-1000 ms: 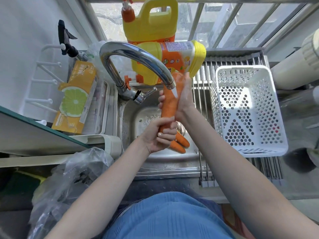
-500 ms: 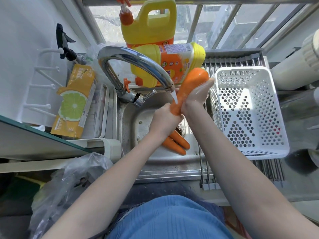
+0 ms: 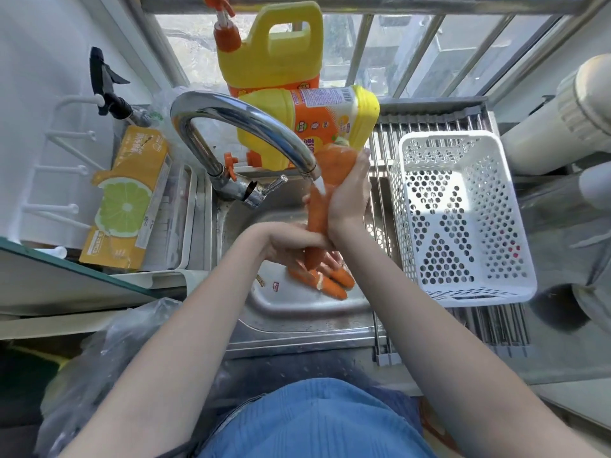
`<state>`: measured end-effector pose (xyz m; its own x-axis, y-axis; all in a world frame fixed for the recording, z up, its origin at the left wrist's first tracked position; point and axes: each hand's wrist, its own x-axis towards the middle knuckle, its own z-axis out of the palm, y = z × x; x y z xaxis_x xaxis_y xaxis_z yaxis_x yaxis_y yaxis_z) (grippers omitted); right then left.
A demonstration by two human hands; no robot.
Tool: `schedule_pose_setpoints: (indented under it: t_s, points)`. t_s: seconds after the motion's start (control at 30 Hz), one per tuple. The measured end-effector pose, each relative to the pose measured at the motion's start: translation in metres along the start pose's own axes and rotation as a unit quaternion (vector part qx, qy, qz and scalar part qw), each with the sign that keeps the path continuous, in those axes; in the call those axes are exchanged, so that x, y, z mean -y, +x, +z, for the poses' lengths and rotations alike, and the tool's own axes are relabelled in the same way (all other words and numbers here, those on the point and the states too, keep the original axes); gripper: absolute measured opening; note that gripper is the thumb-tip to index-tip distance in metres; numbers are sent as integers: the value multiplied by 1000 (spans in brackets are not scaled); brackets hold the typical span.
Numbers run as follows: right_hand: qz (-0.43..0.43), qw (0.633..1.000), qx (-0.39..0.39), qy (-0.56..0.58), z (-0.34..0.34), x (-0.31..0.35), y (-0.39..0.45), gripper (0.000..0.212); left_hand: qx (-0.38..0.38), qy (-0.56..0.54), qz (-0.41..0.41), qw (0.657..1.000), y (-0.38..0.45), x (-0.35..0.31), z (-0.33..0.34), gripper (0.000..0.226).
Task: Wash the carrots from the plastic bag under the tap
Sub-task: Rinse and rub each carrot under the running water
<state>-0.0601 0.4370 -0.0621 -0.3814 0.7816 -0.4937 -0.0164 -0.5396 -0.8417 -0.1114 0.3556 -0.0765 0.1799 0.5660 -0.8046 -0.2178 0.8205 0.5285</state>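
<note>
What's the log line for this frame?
step: rinse | carrot: under tap stream | left hand: grips low end | right hand: grips upper part | sink: more carrots | basket: no carrots visible

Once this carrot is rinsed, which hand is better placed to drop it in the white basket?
Right. The right hand grips the carrot at its thick end, next to the basket; the left hand holds the tip, farther away.
</note>
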Motion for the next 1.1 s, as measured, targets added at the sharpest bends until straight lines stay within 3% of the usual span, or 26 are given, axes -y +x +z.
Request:
schedule_pose_setpoints:
  t_s: [0.07,0.17,0.3,0.43,0.5,0.57,0.63,0.73,0.83,0.9,0.97,1.03,1.1]
  points:
    - [70,996,48,19,-2,-2,4,83,19,-32,80,996,-3,10,-9,49]
    - [171,974,131,65,-2,3,4,86,63,-230,146,960,-3,22,-7,75]
    - [223,943,190,156,3,7,8,75,66,-399,147,903,3,32,17,73]
    - [236,936,207,157,2,3,3,74,139,-449,142,871,1,48,19,77]
    - [210,961,140,115,5,-8,7,76,71,-437,126,888,-2,48,19,77]
    - [154,987,34,43,9,-20,13,74,-61,-413,103,903,-5,44,27,79]
    - [79,997,-22,-11,11,-30,12,66,-216,-365,93,901,-3,40,39,74]
    - [-86,983,-21,-163,7,-39,-7,43,-449,-234,92,857,-3,34,54,56]
    - [-141,965,20,-221,5,-41,-15,60,-549,-156,136,810,-1,30,65,57]
    - [-123,964,8,-235,6,-33,-13,65,-549,-142,155,809,1,30,69,61]
    - [-118,959,-18,-258,5,-31,-8,54,-506,-140,186,830,3,31,67,66]
    - [-102,968,-38,-225,5,-29,-5,50,-430,-176,173,869,4,31,61,65]
    - [-33,981,-43,-185,1,-28,-3,55,-320,-212,139,913,-1,31,55,65]
